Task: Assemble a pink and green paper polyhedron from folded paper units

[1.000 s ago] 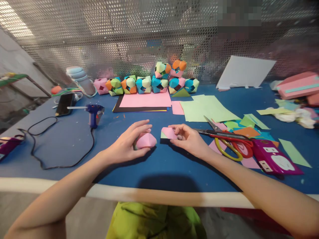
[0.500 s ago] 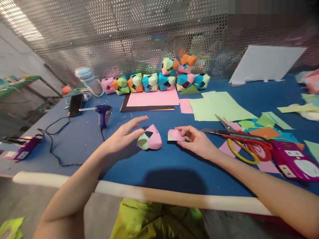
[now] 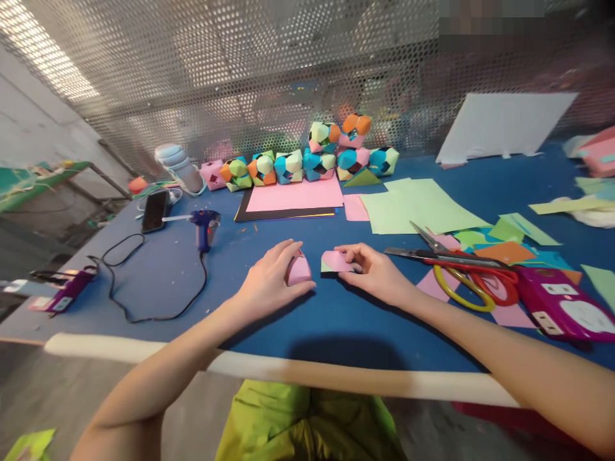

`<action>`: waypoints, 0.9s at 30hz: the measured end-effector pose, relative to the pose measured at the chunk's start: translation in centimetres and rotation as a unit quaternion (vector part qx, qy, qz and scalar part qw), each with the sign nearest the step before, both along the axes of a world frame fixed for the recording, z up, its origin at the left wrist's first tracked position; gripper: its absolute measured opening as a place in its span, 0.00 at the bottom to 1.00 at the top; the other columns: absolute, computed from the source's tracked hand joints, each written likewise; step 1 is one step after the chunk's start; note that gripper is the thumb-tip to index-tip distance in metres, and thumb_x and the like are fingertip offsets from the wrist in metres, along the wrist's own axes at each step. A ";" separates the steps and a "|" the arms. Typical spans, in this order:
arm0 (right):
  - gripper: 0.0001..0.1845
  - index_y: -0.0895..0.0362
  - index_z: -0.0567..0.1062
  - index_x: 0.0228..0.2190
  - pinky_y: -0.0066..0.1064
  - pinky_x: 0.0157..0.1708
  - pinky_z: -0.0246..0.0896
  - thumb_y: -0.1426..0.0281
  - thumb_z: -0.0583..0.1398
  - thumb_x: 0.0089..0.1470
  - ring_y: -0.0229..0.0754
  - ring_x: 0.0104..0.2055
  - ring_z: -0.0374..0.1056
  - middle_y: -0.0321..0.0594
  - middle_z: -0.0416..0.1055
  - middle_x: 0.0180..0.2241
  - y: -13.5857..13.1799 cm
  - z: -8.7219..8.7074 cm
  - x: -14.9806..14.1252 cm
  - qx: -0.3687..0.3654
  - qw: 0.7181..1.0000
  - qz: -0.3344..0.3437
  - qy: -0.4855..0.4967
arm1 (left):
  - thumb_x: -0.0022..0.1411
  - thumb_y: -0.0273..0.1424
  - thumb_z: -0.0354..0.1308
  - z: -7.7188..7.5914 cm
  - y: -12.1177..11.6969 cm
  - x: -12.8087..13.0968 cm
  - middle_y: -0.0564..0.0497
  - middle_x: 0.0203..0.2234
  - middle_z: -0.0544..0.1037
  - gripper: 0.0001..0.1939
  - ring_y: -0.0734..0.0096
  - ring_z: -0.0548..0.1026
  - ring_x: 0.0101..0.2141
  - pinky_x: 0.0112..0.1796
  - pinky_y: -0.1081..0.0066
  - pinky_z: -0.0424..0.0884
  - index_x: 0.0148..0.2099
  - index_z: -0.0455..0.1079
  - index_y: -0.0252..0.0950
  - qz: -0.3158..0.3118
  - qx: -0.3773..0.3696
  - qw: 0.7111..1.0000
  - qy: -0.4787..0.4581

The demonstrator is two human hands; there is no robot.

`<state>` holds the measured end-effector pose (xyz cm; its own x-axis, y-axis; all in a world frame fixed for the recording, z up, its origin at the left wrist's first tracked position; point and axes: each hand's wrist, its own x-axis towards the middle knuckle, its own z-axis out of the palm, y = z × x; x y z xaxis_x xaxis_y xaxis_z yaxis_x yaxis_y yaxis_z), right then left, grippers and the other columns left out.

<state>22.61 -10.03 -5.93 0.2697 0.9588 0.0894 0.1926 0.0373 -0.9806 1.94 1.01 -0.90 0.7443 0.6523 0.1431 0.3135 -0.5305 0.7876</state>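
My left hand (image 3: 276, 275) curves over a folded paper ball (image 3: 298, 269) on the blue table, fingers round its far side and thumb along the near side. Only its pink face shows; the palm covers the rest. Pinched between the thumb and fingers of my right hand (image 3: 368, 269) is a small folded paper piece (image 3: 335, 262), pink with a pale green corner. A narrow gap separates this piece from the ball.
Scissors (image 3: 451, 256) and a purple power strip (image 3: 560, 301) lie right among paper scraps. A glue gun (image 3: 204, 227) with its cord, a phone (image 3: 155, 211) and a bottle (image 3: 177, 166) stand left. Several paper balls (image 3: 289, 166) line the mesh, behind pink and green sheets (image 3: 418, 205).
My left hand has moved right and closed over the paper ball, which it was beside before. My right hand keeps its pinch on the small piece. The view has shifted slightly.
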 end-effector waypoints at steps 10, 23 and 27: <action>0.16 0.54 0.63 0.28 0.45 0.52 0.61 0.65 0.65 0.40 0.48 0.50 0.69 0.50 0.71 0.49 0.5 0.1 0.9 0.037 0.998 -0.043 0.032 | 0.46 0.29 0.66 5.0 3.4 -1.4 0.48 0.63 0.63 0.33 0.52 0.52 0.66 0.64 0.52 0.46 0.57 0.69 0.44 -0.168 -0.023 0.981 0.098; 0.19 0.53 0.63 0.26 0.41 0.42 0.63 0.61 0.67 0.38 0.44 0.36 0.68 0.36 0.68 0.30 2.5 -0.7 2.0 0.052 0.985 -0.150 0.068 | 0.58 0.45 0.58 -2.0 -0.9 -0.7 0.34 0.65 0.56 0.36 0.47 0.54 0.65 0.59 0.45 0.58 0.64 0.54 0.36 0.107 0.199 0.967 0.118; 0.18 0.54 0.65 0.26 0.36 0.36 0.61 0.61 0.67 0.39 0.40 0.32 0.64 0.33 0.65 0.27 4.1 0.0 1.7 0.050 0.985 -0.155 0.055 | 0.58 0.36 0.57 -1.8 0.8 0.0 0.38 0.59 0.67 0.26 0.52 0.60 0.63 0.59 0.48 0.60 0.59 0.62 0.37 0.058 0.207 0.973 0.089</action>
